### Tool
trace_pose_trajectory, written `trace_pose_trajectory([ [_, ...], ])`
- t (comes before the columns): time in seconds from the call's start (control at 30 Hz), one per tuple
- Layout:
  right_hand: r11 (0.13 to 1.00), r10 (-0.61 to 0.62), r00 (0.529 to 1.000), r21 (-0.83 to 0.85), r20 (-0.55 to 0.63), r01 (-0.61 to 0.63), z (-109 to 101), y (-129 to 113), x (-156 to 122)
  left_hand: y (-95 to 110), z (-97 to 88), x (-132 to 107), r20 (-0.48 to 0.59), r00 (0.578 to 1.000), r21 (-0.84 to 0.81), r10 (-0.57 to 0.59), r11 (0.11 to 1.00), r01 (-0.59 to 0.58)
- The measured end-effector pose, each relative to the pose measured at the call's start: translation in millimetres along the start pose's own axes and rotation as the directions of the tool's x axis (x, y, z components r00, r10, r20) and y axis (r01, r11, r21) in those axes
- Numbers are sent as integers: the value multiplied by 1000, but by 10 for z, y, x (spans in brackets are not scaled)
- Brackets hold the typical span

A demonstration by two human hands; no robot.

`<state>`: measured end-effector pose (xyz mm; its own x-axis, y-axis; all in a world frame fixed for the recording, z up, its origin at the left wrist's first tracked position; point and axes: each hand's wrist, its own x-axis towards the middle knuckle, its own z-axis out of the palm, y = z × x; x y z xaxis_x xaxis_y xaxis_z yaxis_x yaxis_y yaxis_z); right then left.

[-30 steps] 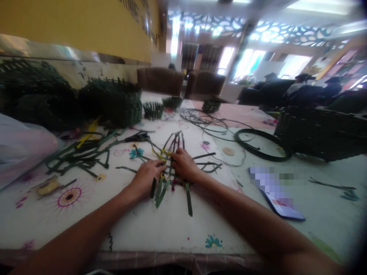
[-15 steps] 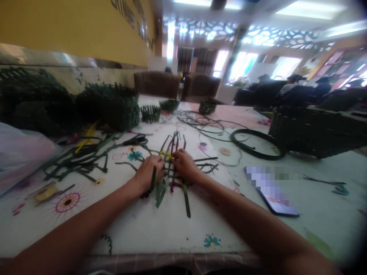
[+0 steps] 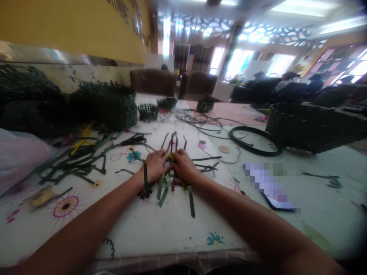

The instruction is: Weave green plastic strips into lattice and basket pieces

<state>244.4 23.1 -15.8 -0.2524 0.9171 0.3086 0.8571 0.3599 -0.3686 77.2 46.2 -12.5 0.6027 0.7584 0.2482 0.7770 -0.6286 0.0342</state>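
A small woven piece of dark green flat strips (image 3: 191, 202) lies on the floral tablecloth, its loose ends pointing outward on all sides. Yellow and dark red bits show among the strips. My left hand (image 3: 155, 166) is closed on the upper left of the weave, its thumb stretched toward the middle. Opposite it, my right hand (image 3: 184, 165) has its fingers curled and pinched on the weave's upper right. Both hands almost meet and cover most of the weave's centre. A strip end stands up over my left wrist.
Loose green strips (image 3: 77, 162) and black-handled scissors (image 3: 133, 139) lie left. Woven baskets (image 3: 122, 107) stand behind them. A coil of strip (image 3: 252, 151), a large dark basket (image 3: 309, 130) and a phone (image 3: 268, 187) are on the right. Thin cane loops (image 3: 200, 122) spread farther back.
My hands have drawn closer together over the weave, now covering more of its centre. My left thumb has reached across toward my right fingers. The view has shifted slightly.
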Motion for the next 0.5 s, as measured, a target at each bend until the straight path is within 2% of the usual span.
trace_pose_trajectory([
  [0.23, 993, 29, 999, -115, 27, -26, -20, -61, -16, 78, -48, 24, 36, 997, 64, -62, 996, 59],
  [0.5, 980, 57, 998, -195, 31, -50, -31, -92, -21, 95, -42, 14, 54, 995, 55, -86, 995, 83],
])
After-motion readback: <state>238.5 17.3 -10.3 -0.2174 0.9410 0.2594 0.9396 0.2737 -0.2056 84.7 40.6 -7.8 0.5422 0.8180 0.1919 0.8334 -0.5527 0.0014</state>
